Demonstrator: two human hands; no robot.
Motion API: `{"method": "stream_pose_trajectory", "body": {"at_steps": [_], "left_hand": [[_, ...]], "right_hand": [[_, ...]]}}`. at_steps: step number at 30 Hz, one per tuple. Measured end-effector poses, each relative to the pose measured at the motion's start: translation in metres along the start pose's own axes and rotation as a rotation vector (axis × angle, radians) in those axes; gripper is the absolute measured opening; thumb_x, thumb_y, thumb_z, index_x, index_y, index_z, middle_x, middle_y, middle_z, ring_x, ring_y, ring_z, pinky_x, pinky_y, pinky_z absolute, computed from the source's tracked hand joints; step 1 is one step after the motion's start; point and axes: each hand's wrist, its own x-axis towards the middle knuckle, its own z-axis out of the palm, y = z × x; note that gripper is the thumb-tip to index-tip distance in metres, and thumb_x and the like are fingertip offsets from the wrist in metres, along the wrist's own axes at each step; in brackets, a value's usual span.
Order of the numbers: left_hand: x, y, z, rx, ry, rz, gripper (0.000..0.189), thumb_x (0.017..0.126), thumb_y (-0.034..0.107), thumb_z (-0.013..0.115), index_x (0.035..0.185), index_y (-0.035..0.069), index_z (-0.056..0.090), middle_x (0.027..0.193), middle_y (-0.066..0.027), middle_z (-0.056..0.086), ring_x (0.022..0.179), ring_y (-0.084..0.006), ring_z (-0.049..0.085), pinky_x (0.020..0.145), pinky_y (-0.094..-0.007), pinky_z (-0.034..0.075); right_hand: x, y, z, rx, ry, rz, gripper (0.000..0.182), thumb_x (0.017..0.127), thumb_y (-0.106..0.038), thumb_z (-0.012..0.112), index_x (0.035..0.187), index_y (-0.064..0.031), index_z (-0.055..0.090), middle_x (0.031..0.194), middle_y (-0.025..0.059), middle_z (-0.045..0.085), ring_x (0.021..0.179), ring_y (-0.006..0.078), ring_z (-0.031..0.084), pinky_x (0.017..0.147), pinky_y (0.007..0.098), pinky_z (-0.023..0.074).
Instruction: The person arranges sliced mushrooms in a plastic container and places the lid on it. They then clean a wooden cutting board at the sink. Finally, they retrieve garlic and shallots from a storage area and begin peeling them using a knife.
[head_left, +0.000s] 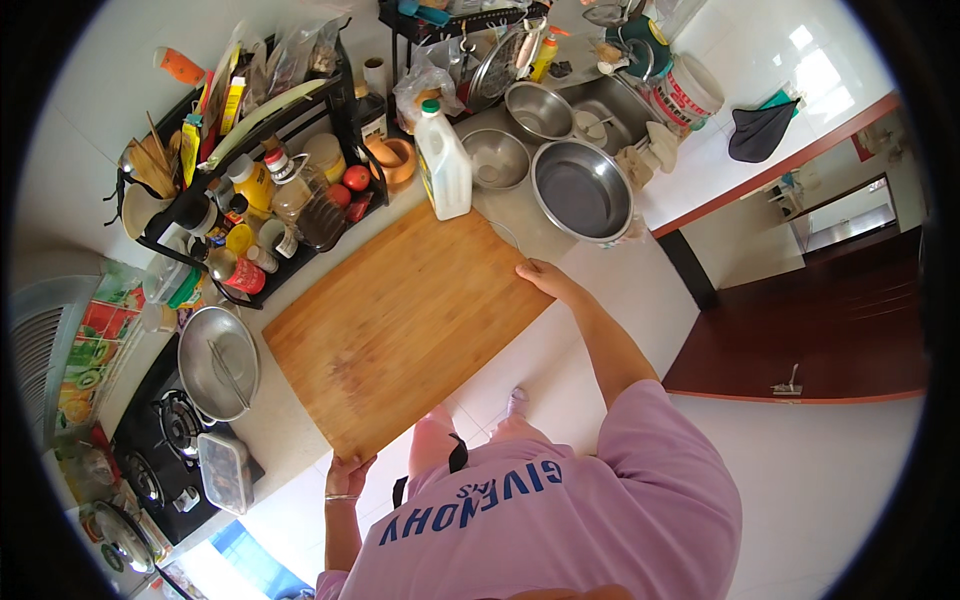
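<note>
A large wooden cutting board (412, 315) lies before me, its near side reaching past the counter's front edge. My left hand (349, 474) grips its near left corner, with the fingers partly hidden at the board's edge. At the opposite end, my right hand (546, 277) holds the right edge, thumb on top. Dark stains mark the board's lower left part. A white plastic jug with a green cap (444, 165) stands at the board's far corner; I cannot tell whether it rests on the wood.
Left of the board sits a metal colander (217, 364) beside a black gas stove (146, 450) and a lidded plastic container (225, 472). A black rack (330, 112) holds bottles and jars behind. Metal basins (583, 189) stand near the sink (619, 109). A dark red door (795, 330) is at right.
</note>
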Motion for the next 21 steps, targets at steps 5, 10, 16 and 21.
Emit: {"method": "stream_pose_trajectory", "body": {"at_steps": [5,10,16,21], "left_hand": [[-0.038,-0.024,0.007,-0.004,-0.061,0.075,0.063,0.074,-0.003,0.068,0.133,0.003,0.047,0.129,-0.0121,0.057,0.119,-0.0309,0.057,0.101,-0.0447,0.049],[-0.089,-0.065,0.028,0.071,0.043,0.074,0.064,0.074,0.000,0.068,0.134,0.002,0.047,0.130,-0.0123,0.057,0.119,-0.0298,0.056,0.103,-0.0446,0.047],[-0.102,-0.092,0.040,0.074,0.006,0.125,0.060,0.077,-0.001,0.065,0.134,0.004,0.048,0.133,-0.0134,0.056,0.124,-0.0318,0.054,0.105,-0.0466,0.045],[-0.095,-0.088,0.044,0.093,0.015,0.083,0.062,0.077,0.001,0.066,0.136,0.003,0.046,0.134,-0.0132,0.055,0.124,-0.0314,0.053,0.105,-0.0460,0.045]], "right_hand": [[-0.014,0.050,-0.015,0.069,-0.102,-0.098,0.043,0.093,-0.038,0.063,0.117,-0.0019,0.064,0.108,0.0051,0.067,0.098,0.0136,0.060,0.088,0.0302,0.0469],[-0.078,0.051,-0.035,0.164,-0.051,-0.148,0.049,0.090,-0.043,0.066,0.107,0.0024,0.064,0.094,0.0068,0.067,0.087,0.0157,0.059,0.080,0.0306,0.0472],[-0.098,0.045,-0.057,0.154,-0.017,-0.193,0.050,0.090,-0.045,0.065,0.106,0.0022,0.065,0.094,0.0090,0.067,0.090,0.0169,0.060,0.081,0.0308,0.0470],[-0.100,0.067,-0.061,0.155,0.016,-0.189,0.047,0.090,-0.043,0.064,0.104,0.0021,0.065,0.090,0.0097,0.066,0.087,0.0175,0.059,0.080,0.0302,0.0467]]}}
